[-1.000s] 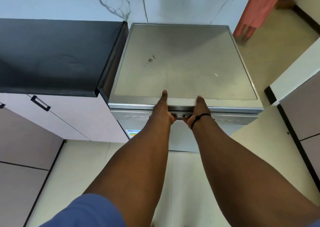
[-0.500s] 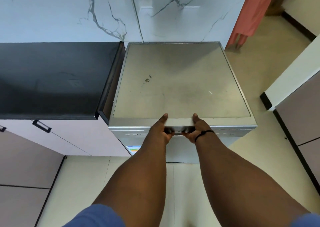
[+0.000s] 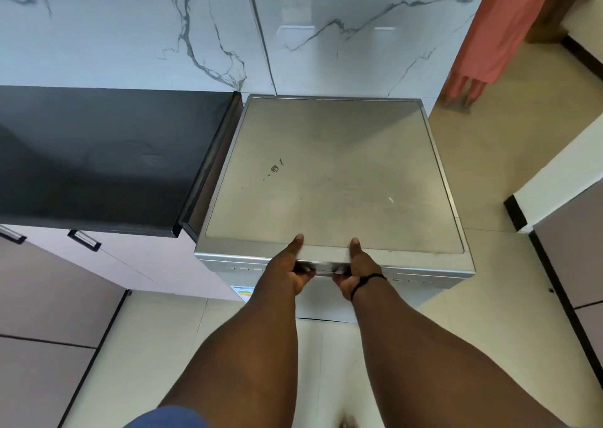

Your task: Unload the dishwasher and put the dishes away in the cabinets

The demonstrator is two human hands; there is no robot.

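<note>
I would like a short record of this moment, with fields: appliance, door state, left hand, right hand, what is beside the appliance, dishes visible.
appliance: silver dishwasher, seen from above
door state: appears closed; no opening shows
left hand: left hand grips the door handle, thumb on the top edge
right hand: right hand grips the same handle, thumb on top; black band at the wrist
beside the appliance: black countertop on its left, with cabinets below
dishes visible: none
</note>
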